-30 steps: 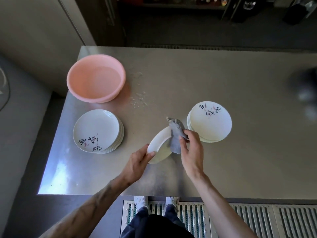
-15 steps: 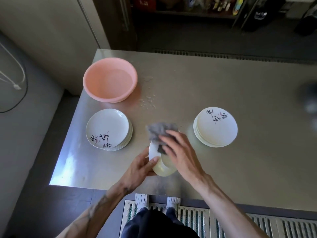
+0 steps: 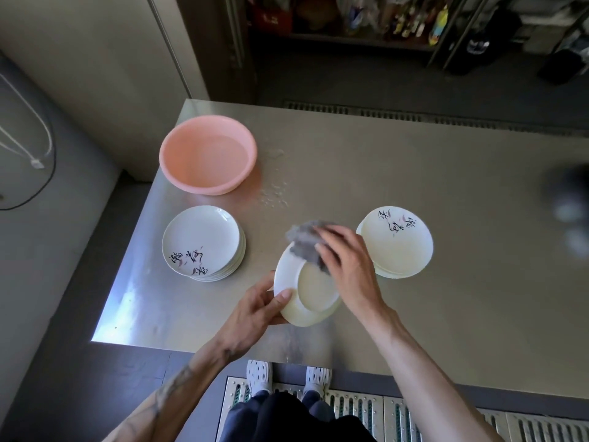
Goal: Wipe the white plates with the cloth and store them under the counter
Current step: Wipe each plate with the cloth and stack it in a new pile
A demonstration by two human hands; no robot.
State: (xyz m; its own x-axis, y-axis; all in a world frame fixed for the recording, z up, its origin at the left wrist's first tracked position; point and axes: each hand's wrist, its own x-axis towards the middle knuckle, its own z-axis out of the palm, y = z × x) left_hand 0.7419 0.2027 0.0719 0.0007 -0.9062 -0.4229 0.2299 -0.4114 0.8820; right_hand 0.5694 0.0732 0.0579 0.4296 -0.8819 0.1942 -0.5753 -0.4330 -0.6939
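Since the last frame my right hand [image 3: 347, 269] has pushed the cloth [image 3: 304, 244], flat-fingered, to the far rim of the tilted plate [image 3: 314, 298], on my side of the pink basin [image 3: 207, 154], and my left hand [image 3: 255, 311], pinching its near edge, could lose it if I press harder.

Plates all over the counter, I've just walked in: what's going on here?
A person at the counter is wiping a white plate: the left hand grips it by the rim while the right hand presses a grey cloth onto it. A left stack and a right stack of plates flank it, and a pink basin stands near the far left corner.
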